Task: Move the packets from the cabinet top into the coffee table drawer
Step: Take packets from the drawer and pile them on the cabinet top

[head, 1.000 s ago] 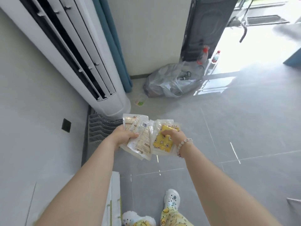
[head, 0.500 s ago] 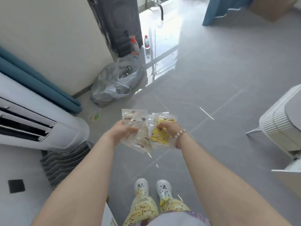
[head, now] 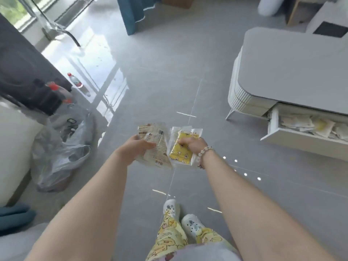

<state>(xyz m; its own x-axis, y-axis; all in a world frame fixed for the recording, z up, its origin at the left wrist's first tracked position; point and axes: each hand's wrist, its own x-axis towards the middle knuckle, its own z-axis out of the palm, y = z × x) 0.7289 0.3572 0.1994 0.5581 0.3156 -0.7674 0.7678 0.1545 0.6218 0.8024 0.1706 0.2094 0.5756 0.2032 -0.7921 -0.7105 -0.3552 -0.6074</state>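
Observation:
My left hand [head: 136, 147] grips a bunch of pale beige packets [head: 157, 144] in front of me, above the grey floor. My right hand [head: 194, 145], with a bead bracelet on the wrist, grips a clear packet with a yellow patterned inside [head: 181, 153]. The two bundles touch side by side. At the right stands the grey-topped coffee table [head: 293, 68] with its white drawer [head: 301, 137] pulled open; several pale packets [head: 308, 125] lie inside. The cabinet top is out of view.
A clear plastic bag [head: 62, 151] with things in it lies on the floor at the left, beside a dark appliance [head: 24, 72] and bottles [head: 75, 82]. A blue curtain [head: 133, 14] hangs at the back. My feet in white clogs [head: 180, 217] stand on the tiles.
The view has swung right, from the white air conditioner and wall to the open floor and the coffee table with its open drawer. Both hands keep their hold on the packets.

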